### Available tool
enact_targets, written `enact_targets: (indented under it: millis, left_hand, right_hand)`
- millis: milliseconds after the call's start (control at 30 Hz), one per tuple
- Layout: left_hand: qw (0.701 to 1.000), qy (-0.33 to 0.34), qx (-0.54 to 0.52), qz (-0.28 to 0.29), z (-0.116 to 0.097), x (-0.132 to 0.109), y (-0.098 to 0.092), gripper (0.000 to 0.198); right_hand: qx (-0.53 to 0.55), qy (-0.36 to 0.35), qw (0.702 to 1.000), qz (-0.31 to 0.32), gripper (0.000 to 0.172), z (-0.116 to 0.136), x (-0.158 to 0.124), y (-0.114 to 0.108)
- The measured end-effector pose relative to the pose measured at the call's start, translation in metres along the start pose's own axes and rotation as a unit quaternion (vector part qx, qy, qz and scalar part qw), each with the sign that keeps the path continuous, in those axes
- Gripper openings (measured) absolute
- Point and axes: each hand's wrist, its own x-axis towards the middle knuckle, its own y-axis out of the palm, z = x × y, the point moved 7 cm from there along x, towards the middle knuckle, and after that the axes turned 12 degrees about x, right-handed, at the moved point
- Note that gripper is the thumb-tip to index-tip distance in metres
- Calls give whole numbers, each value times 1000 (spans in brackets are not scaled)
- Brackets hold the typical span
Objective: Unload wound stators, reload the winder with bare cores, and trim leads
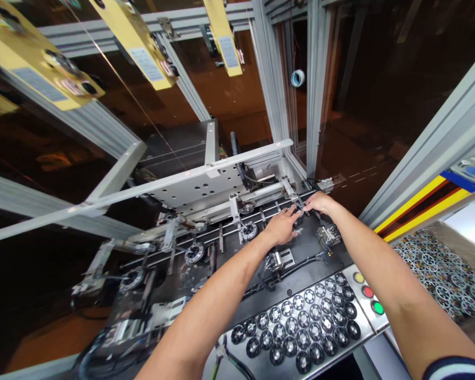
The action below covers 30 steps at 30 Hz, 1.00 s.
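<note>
My left hand (282, 227) reaches to the rightmost station of the machine, its fingers stretched out and touching a small round part (300, 208) there. The part is mostly covered by my fingers. From the other side, my right hand (320, 203) meets the same spot with thumb and fingertips pinched together. What lies in that pinch is hidden. Left of my hands, a round slotted part (249, 230) sits in the neighbouring station under a metal arm (235, 212). Another such round part (195, 253) sits further left.
Several black round parts (303, 319) stand in rows on a metal panel beside yellow, red and green buttons (377, 307). A box (439, 272) of metallic ring-like parts is at the right. Yellow units (225, 39) hang overhead. A long grey bar (150, 186) crosses behind the stations.
</note>
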Motion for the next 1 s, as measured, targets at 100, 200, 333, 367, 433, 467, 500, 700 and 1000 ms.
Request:
enact_targets:
  millis: [100, 200, 333, 367, 433, 467, 500, 700, 1000]
  left_hand:
    - [1000, 0, 2, 2, 0, 0, -1, 82]
    - [1000, 0, 6, 4, -1, -1, -2, 82]
    - [1000, 1, 9, 6, -1, -1, -2, 81]
    - [1000, 1, 10, 5, -1, -1, -2, 81]
    - [1000, 1, 12, 4, -1, -1, -2, 80]
    - [1000, 1, 14, 4, -1, -1, -2, 80]
    - [1000, 0, 16, 4, -2, -1, -2, 80]
    - [1000, -3, 27, 13, -4, -5, -2, 84]
    - [998, 9, 54, 42, -2, -13, -2, 95]
  right_hand:
    - [0, 23, 999, 22, 28, -3, 0, 3]
    - [-3, 35, 999, 37, 26, -6, 1, 5]
    - [-16, 40, 998, 47, 26, -7, 1, 7]
    - [-21, 39, 998, 48, 27, -7, 0, 7]
    - [-34, 37, 997, 50, 28, -6, -1, 7]
    - [-41, 35, 997, 49, 28, -6, -2, 7]
    - [-48, 32, 997, 48, 28, -4, -2, 7]
    - [-96, -4, 995, 38, 26, 8, 6, 5]
    - [-130, -59, 989, 42, 26, 23, 5, 9]
